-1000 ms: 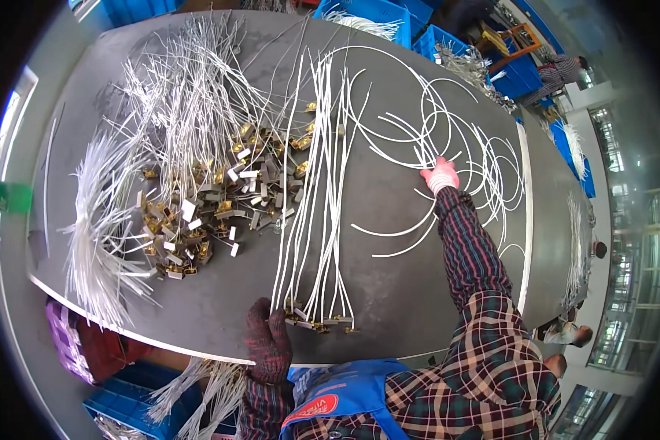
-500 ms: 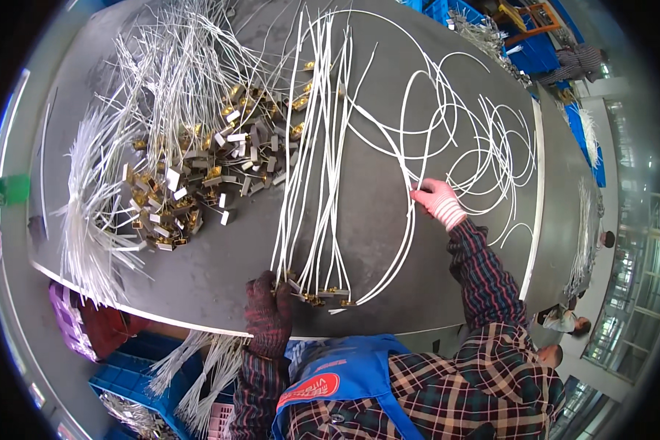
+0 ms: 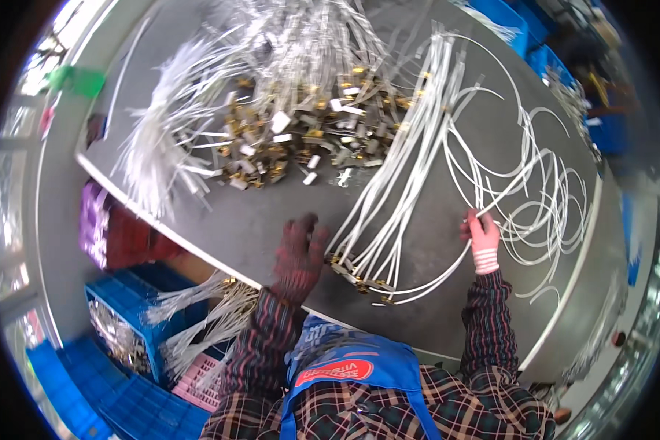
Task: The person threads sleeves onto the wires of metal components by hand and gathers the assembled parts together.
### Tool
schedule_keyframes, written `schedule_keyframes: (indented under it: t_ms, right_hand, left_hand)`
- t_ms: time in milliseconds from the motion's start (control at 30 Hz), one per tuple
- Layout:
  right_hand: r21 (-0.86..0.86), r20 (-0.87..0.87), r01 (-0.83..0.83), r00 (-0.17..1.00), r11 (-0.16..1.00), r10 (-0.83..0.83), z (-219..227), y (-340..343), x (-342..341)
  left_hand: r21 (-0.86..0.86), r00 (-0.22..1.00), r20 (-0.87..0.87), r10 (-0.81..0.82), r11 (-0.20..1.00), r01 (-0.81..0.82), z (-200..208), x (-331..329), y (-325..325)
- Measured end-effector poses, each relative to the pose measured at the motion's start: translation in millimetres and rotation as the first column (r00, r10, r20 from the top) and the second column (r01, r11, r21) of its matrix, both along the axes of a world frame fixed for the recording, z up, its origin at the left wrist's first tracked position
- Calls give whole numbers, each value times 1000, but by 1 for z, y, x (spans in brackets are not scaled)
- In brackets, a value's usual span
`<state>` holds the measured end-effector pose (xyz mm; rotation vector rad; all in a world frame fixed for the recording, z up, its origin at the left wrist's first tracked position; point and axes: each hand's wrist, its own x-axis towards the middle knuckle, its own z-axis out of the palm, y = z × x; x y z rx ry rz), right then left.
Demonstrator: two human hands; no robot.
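My right hand [image 3: 483, 240], in a pink and white glove, pinches thin white tubing [image 3: 448, 273] on the table, to the right of a long bundle. That bundle of straight white tubes [image 3: 410, 172] runs up the table, with small brass-coloured end pieces [image 3: 360, 280] at its near end. My left hand [image 3: 299, 257], in a dark red glove, hovers just left of those end pieces, its fingers apart and nothing visible in them. Loose curled white tubes [image 3: 553, 213] lie beyond my right hand.
Small grey and white blocks with brass-coloured parts [image 3: 271, 139] are heaped on the dark table [image 3: 227, 227]. A fan of white strands [image 3: 157, 154] lies at the left. Below the table edge stand blue crates [image 3: 135, 312] and a pink basket [image 3: 198, 385] with wire bundles.
The view has shifted and turned. My left hand has moved up from the table edge with its fingers spreading. My right hand still pinches the tubing, lower along its curve.
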<state>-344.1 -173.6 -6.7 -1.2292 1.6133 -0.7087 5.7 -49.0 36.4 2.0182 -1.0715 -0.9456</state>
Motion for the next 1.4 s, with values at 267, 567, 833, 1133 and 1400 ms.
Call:
schedule_keyframes:
  t_ms: [267, 567, 833, 1133, 1400]
  right_hand:
    - [217, -122, -152, 976, 964, 182, -13, -3, 25]
    - [281, 388, -521, 830, 806, 401, 53, 11, 175]
    - [301, 439, -612, 770, 731, 463, 48, 83, 236]
    - [498, 632, -589, 749, 637, 199, 31, 187, 248]
    - [387, 867, -522, 486, 760, -108, -29, 208, 261]
  left_hand:
    - [229, 965, 202, 169, 950, -214, -51, 34, -77]
    - [181, 661, -515, 546, 823, -538, -87, 34, -58]
    - [382, 562, -659, 501, 866, -324, 2, -3, 74]
    - [286, 721, -582, 376, 925, -251, 5, -20, 220]
    - [357, 980, -198, 24, 933, 49, -59, -28, 424]
